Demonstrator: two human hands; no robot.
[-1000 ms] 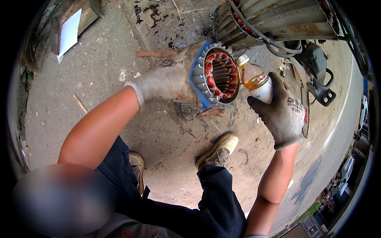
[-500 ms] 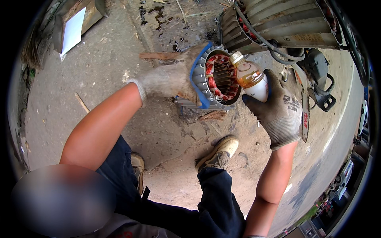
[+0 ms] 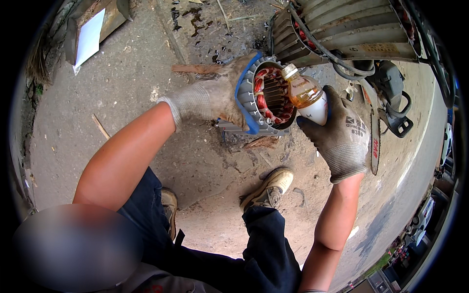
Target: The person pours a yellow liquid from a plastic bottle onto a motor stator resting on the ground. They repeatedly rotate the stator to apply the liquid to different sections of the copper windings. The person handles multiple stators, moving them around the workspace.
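Note:
A round finned motor stator [image 3: 246, 93] stands on the ground ahead of me, red copper windings lining its open bore. My left hand [image 3: 227, 93], in a dirty grey glove, is spread over its left side and grips it along a blue edge; the fingertips are partly hidden. My right hand [image 3: 337, 124], gloved too, closes round a small clear plastic bottle [image 3: 308, 95] with a white cap and brownish liquid inside. The bottle tilts, its capped end toward the stator's right rim and over the opening. No stream of liquid can be made out.
A larger ribbed motor housing [image 3: 356, 29] with a grey cable lies at the far right. Beside my right hand is a chainsaw [image 3: 386, 93], its bar pointing toward me. A wood piece [image 3: 195, 69] touches the stator's left; a metal pan [image 3: 117, 19] holds white paper.
The bottle and my right hand have shifted very slightly left and toward me. My left hand and the stator stay where they were.

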